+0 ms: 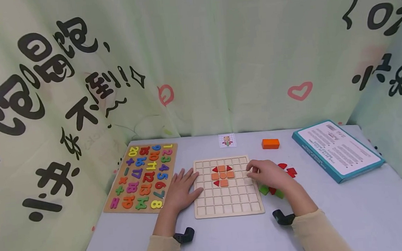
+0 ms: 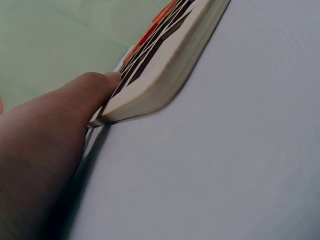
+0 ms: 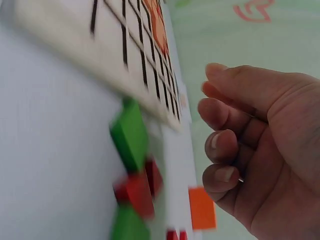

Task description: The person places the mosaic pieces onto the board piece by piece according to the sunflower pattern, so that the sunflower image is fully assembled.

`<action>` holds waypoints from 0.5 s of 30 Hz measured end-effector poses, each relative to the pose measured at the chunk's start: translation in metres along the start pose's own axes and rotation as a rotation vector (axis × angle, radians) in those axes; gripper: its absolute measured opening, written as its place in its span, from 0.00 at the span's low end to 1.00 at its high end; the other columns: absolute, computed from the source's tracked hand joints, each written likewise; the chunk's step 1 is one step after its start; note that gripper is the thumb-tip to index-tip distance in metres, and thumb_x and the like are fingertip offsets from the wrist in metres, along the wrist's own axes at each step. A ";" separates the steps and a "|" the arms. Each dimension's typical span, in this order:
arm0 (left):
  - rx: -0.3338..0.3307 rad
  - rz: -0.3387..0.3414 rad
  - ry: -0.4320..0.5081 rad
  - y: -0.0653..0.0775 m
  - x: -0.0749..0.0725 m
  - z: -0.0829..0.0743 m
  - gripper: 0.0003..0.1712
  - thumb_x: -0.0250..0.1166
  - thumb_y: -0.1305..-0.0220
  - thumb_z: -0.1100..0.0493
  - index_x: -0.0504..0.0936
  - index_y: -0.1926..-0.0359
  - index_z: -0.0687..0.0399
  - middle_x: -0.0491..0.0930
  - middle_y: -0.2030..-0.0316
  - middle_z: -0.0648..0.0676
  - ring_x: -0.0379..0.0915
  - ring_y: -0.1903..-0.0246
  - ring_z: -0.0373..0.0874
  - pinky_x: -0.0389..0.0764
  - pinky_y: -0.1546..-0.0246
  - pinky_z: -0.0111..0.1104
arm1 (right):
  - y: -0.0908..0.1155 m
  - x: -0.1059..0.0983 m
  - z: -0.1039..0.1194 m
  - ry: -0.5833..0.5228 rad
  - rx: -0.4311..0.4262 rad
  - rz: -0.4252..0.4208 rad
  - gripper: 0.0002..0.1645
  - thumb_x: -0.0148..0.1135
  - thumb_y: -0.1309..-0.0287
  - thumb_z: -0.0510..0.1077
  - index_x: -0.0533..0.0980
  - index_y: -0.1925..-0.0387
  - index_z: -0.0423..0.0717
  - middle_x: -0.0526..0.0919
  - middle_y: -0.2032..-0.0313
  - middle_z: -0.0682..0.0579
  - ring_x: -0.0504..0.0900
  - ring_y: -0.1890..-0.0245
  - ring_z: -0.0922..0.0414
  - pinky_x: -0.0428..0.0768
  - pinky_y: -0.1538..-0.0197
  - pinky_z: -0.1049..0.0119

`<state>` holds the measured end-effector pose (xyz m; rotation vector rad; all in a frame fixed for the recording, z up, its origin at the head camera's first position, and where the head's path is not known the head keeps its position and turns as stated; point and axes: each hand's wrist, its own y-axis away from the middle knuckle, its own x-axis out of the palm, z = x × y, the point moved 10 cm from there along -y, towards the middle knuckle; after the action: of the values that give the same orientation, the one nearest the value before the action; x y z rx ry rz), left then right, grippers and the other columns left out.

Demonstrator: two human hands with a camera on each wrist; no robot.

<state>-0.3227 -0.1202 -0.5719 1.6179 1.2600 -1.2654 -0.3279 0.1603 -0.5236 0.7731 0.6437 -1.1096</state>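
My left hand lies with straight, spread fingers at the left edge of a wooden grid board; its thumb touches the rim. On the board, orange squares and an orange round piece form a cross, with red triangles at three of its corners. Over the board's right edge, my right hand hovers with curled fingers, thumb and index tips together. No piece shows between them in the right wrist view. Below that hand lie green pieces and red pieces.
A number puzzle board lies at the left, partly under my left hand. Behind the grid stand a small pattern card and an orange block stack. More red pieces lie beyond my right hand. A teal-edged box is far right.
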 end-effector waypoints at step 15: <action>0.008 -0.011 0.021 0.000 -0.002 -0.001 0.41 0.53 0.37 0.26 0.64 0.27 0.34 0.58 0.24 0.46 0.44 0.22 0.52 0.46 0.23 0.53 | 0.017 -0.012 -0.057 0.051 0.001 0.099 0.14 0.68 0.41 0.44 0.80 0.53 0.51 0.79 0.65 0.55 0.74 0.61 0.56 0.79 0.61 0.67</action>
<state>-0.3223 -0.1196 -0.5698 1.6358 1.2801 -1.2648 -0.3197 0.2173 -0.5435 0.8277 0.6416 -1.0025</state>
